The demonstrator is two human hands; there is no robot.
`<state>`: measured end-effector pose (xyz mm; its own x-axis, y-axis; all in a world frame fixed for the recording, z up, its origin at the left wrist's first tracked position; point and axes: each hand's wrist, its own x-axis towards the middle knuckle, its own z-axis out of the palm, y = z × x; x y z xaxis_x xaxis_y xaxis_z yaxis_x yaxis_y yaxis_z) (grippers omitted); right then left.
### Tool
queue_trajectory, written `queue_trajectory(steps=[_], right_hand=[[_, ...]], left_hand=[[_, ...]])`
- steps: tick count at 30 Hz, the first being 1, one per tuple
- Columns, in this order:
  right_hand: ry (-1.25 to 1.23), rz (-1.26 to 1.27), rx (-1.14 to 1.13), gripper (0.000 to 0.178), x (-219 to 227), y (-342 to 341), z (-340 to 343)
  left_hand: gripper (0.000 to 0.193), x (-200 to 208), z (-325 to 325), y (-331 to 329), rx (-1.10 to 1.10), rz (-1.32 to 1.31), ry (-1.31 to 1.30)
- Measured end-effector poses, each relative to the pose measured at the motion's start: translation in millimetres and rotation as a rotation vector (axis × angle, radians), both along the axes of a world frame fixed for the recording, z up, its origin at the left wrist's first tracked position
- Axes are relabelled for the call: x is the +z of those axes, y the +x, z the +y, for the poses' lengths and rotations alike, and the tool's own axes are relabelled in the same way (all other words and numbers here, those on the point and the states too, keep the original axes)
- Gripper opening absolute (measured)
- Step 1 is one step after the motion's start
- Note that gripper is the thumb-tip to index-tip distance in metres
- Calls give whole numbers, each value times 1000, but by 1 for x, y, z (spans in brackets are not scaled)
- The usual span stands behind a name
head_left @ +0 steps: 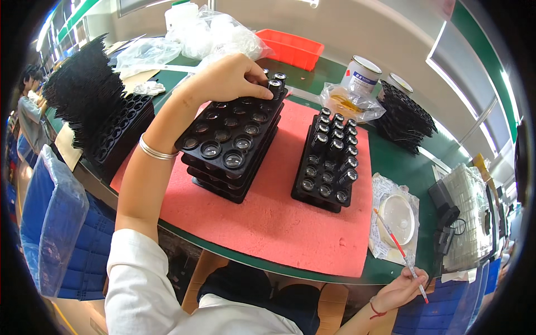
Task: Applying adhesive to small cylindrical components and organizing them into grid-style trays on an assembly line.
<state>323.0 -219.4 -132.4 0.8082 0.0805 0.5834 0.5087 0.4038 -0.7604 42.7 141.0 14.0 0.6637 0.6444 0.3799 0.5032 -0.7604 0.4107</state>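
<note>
My left hand [245,78] reaches over the far end of a stack of black plastic trays [223,120], its fingers closed on a small black lens barrel [274,86] with a shiny glass top. More such barrels stand beside it at that end. Round clear lenses or empty-looking pockets fill the nearer rows. To the right, a second black tray [321,192] holds several upright black barrels [336,144] and, in its near rows, lower glass-topped pieces. My right hand [399,287] grips a thin red-and-white paintbrush [397,241], its tip beside a round white dish [398,218].
A pink foam mat [262,240] covers the green table. Tall stacks of black trays [84,95] stand left, others [405,117] at the back right. Behind are a red bin [291,49], a metal can [362,75] and plastic bags [218,36]. Blue crates [67,234] flank the left.
</note>
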Motion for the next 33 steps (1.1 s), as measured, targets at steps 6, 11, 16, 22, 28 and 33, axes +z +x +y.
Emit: queue_trajectory(steps=[6,11,16,22,28,33], right_hand=[[-18,-20,-6,30,0,1,-2],[11,-14,-11,30,0,-1,1],[-1,-8,-12,27,-11,9,-13],[34,-27,46,27,-10,8,-6],[41,-35,34,27,-8,7,-6],[41,-57,36,29,-3,6,-2]], left_hand=[[33,6,-5,0,-14,40,0],[25,35,-42,-14,18,-143,170],[17,8,-125,48,-327,-237,243],[49,-61,-165,66,-319,38,340],[55,-80,-156,90,-285,-3,306],[57,-86,-151,97,-254,-50,368]])
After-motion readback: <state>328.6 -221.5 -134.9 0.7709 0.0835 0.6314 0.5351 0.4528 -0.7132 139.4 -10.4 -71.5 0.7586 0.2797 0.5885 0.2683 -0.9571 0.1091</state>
